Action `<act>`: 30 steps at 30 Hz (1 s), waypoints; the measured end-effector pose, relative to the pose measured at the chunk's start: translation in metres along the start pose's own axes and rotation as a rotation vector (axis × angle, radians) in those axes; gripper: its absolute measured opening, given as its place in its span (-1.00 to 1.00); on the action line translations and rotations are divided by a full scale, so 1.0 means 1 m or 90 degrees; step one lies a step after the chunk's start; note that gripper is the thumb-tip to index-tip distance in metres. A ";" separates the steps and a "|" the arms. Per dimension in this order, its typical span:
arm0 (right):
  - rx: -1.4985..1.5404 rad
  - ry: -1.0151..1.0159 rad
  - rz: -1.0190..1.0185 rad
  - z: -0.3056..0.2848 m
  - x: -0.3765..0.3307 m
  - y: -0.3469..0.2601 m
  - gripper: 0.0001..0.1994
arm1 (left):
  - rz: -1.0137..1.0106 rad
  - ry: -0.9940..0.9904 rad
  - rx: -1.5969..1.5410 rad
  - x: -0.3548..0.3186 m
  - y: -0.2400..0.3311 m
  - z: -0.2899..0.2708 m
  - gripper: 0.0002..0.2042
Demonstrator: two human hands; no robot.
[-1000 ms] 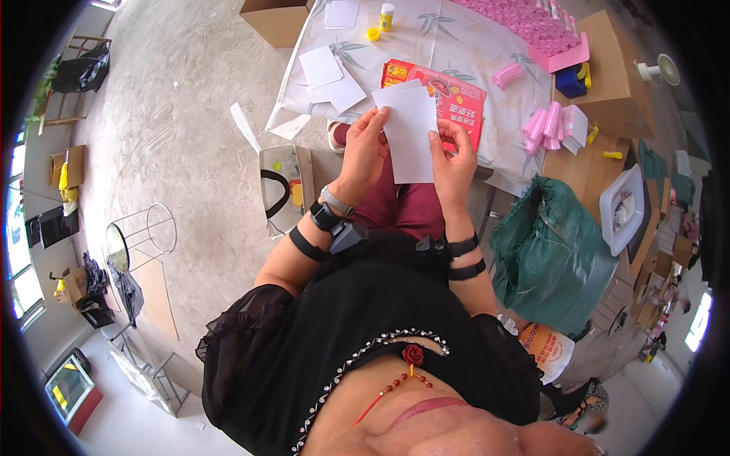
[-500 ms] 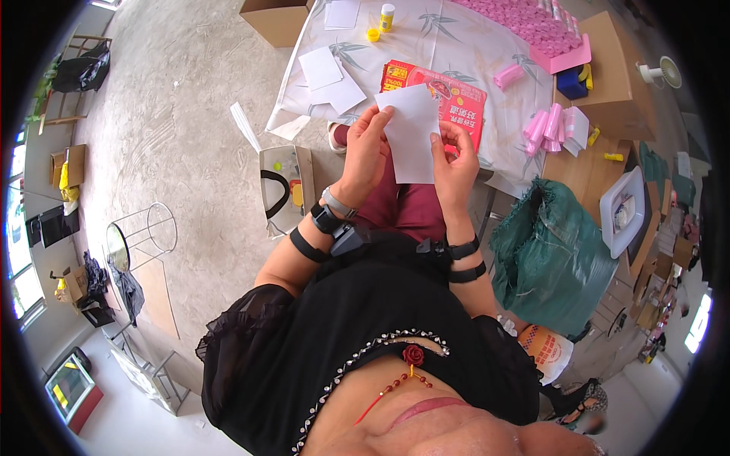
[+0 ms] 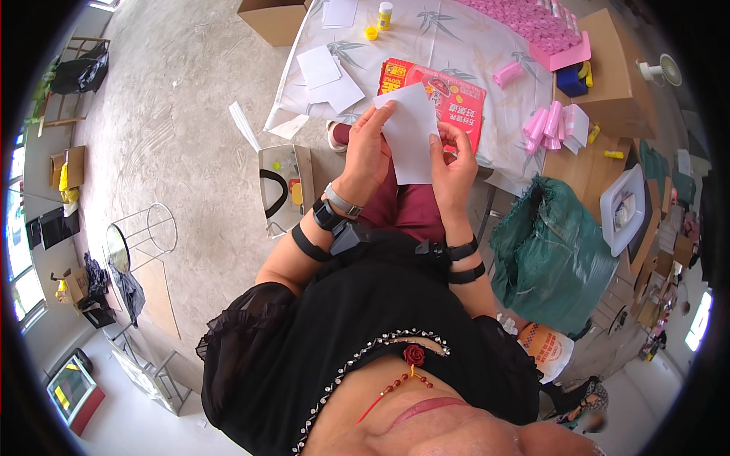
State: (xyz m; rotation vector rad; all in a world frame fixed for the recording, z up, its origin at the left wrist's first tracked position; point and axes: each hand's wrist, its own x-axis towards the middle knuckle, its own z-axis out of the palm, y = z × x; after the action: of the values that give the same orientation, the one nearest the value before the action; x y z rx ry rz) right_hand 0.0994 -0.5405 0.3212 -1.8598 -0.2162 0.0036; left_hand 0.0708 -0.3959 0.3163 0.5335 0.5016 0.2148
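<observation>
Between my two hands is a white sheet of paper (image 3: 411,140), held up over my lap at the near edge of the table. My left hand (image 3: 365,148) pinches its upper left edge between thumb and fingers. On the opposite edge, my right hand (image 3: 455,161) grips it with the thumb on top. Behind the sheet lies a flat red printed package (image 3: 460,106), partly covered by it. Farther left on the table rest several loose white sheets (image 3: 319,67). A yellow glue stick (image 3: 385,15) stands beyond them, its yellow cap (image 3: 371,33) beside it.
Pink rolled bundles (image 3: 544,128) lie at the table's right, with many pink pieces (image 3: 525,23) behind. A cardboard box (image 3: 608,72) stands beside them. Below it sits a green woven sack (image 3: 559,258). An open carton (image 3: 287,175) is on the floor left of my legs.
Almost nothing differs. The whole view shifts very slightly, and both hands keep their hold on the white sheet.
</observation>
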 end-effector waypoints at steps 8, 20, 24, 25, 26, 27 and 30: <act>-0.043 0.015 -0.050 -0.001 0.001 0.000 -0.80 | -0.028 0.002 -0.013 0.001 0.001 -0.001 -0.82; -0.039 0.012 -0.038 -0.006 0.004 0.008 -0.79 | -0.040 0.008 -0.036 -0.002 0.006 0.004 -0.79; -0.068 0.013 -0.066 -0.006 0.003 0.000 -0.80 | -0.022 0.007 -0.023 0.001 0.000 -0.001 -0.80; -0.090 0.015 -0.093 -0.006 0.003 -0.002 -0.80 | -0.016 -0.002 -0.020 0.002 -0.002 -0.003 -0.81; -0.090 0.015 -0.093 -0.006 0.004 -0.003 -0.80 | -0.017 -0.001 -0.020 0.002 -0.003 -0.004 -0.81; -0.116 0.015 -0.113 -0.006 0.004 -0.004 -0.80 | -0.023 -0.005 -0.019 0.001 -0.003 -0.003 -0.81; -0.141 0.019 -0.130 -0.005 0.004 -0.007 -0.80 | -0.026 -0.010 -0.016 0.000 -0.005 -0.002 -0.82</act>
State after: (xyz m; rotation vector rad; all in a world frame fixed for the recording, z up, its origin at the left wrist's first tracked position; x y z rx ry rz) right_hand 0.1029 -0.5429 0.3293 -2.0488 -0.3975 -0.1961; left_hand 0.0707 -0.3993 0.3123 0.4992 0.4932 0.1783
